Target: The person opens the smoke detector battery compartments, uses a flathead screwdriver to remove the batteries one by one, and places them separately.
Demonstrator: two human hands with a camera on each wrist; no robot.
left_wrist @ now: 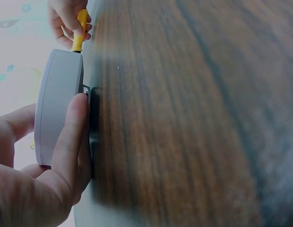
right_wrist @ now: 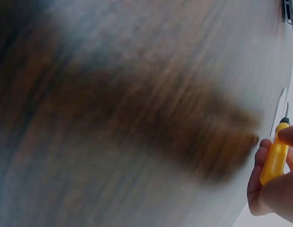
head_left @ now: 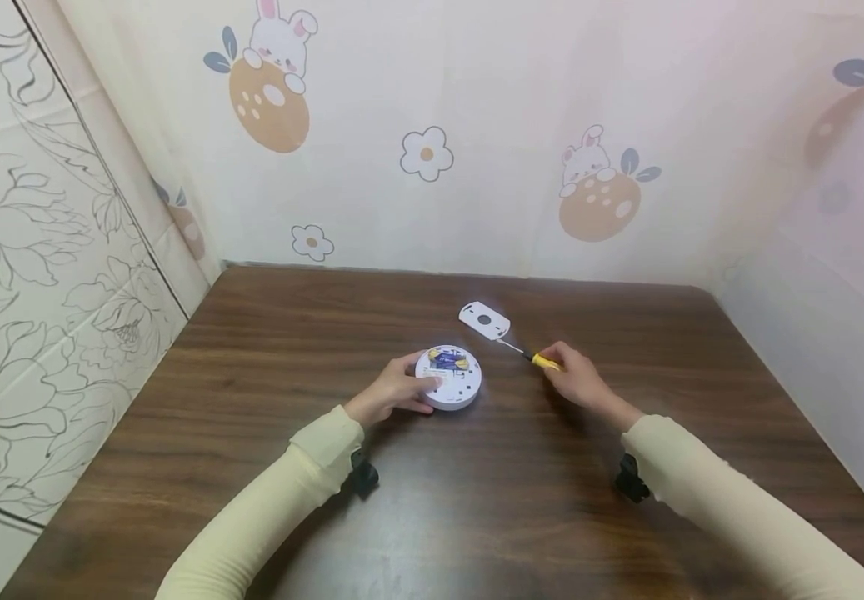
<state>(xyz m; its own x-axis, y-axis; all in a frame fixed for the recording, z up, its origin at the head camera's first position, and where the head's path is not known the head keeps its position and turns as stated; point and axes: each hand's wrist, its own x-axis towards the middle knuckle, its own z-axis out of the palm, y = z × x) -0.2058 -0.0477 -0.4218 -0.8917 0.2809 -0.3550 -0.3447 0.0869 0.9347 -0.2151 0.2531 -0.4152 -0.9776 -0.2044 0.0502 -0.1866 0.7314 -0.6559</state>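
The left hand grips a round white device by its left side, the thumb lying over the upper face and the other fingers round the side wall and underneath; the device sits about midway between the bench's left and right edges, its upper face carrying a blue-and-yellow piece (too small to read) and several dark marks; the right hand, nearer the right edge of the bench than the left hand but well apart from that edge, pinches a screwdriver by its yellow handle, the thin shaft pointing toward the far left corner; the shaft's tip meets the near end of a white plate in the head view, though whether it touches cannot be told; that plate, rounded at its ends and with a dark round spot at its middle, lies beyond the device, closer to the far edge; back from the hands, pale sleeves come in over the near edge, a black wrist camera under the left one; past the far edge hangs a cream cloth printed with rabbits, fruit and flowers.
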